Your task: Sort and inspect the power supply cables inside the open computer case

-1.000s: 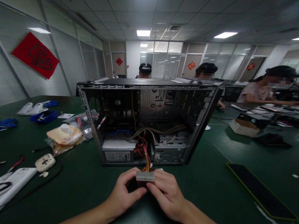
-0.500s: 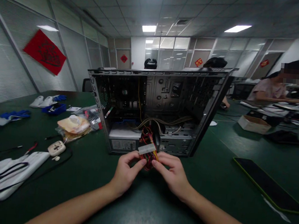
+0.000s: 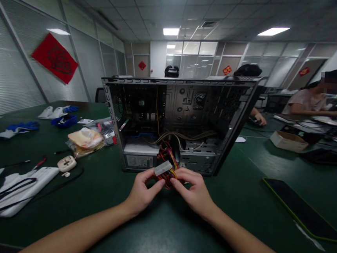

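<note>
Between my hands is a wide white power connector (image 3: 163,167) on a bundle of red, yellow and black cables (image 3: 168,178). My left hand (image 3: 144,189) pinches the connector's side and the cables below it between thumb and fingers. On the other side, my right hand (image 3: 193,189) grips the cable bundle between thumb and index finger. The cables run back into an open computer case (image 3: 178,80) standing just beyond my hands. Inside it at lower left sits the power supply (image 3: 139,160), with a metal drive cage (image 3: 197,163) at lower right.
Left on the green table (image 3: 147,239) lie a white power strip (image 3: 23,196), an earphone case (image 3: 66,164), plastic-bagged items (image 3: 86,139), a blue tray (image 3: 64,120) and gloves (image 3: 19,128). To the right are a long dark mat (image 3: 299,209) and a cardboard box (image 3: 288,141). People sit farther back.
The connector has tilted from level to slanted, and the cables below it now show. Both hands keep their hold. The whole view has shifted, with the case appearing higher and slightly farther right.
</note>
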Demonstrator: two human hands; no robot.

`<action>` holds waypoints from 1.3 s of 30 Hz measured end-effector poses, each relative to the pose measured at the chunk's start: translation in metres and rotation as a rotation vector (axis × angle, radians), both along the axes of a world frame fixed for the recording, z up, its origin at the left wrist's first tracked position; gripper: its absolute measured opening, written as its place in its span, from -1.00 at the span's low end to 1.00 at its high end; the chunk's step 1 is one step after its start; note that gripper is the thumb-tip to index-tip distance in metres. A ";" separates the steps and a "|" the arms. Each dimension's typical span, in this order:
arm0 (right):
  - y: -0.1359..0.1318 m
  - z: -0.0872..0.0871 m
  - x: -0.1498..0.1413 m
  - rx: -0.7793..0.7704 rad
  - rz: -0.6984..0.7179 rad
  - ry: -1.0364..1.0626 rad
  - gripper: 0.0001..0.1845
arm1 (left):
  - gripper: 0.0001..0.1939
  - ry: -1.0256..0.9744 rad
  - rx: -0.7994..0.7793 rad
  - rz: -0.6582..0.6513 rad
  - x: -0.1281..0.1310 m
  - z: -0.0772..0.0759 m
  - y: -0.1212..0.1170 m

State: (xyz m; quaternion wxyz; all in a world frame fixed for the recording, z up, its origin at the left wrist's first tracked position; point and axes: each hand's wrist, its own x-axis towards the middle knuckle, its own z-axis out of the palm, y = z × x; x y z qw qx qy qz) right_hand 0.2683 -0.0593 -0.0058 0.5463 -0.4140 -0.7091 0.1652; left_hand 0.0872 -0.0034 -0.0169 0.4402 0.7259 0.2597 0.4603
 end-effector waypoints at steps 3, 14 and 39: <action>0.000 -0.004 -0.002 -0.007 0.019 -0.029 -0.83 | -0.78 -0.023 -0.027 -0.002 0.001 0.001 0.000; 0.003 -0.008 -0.004 -0.137 0.027 -0.028 -0.85 | -0.83 -0.015 -0.031 -0.063 0.004 -0.001 0.000; -0.009 -0.022 -0.009 -0.043 0.093 -0.143 -0.89 | -0.80 -0.184 -0.443 -0.262 0.002 -0.004 -0.006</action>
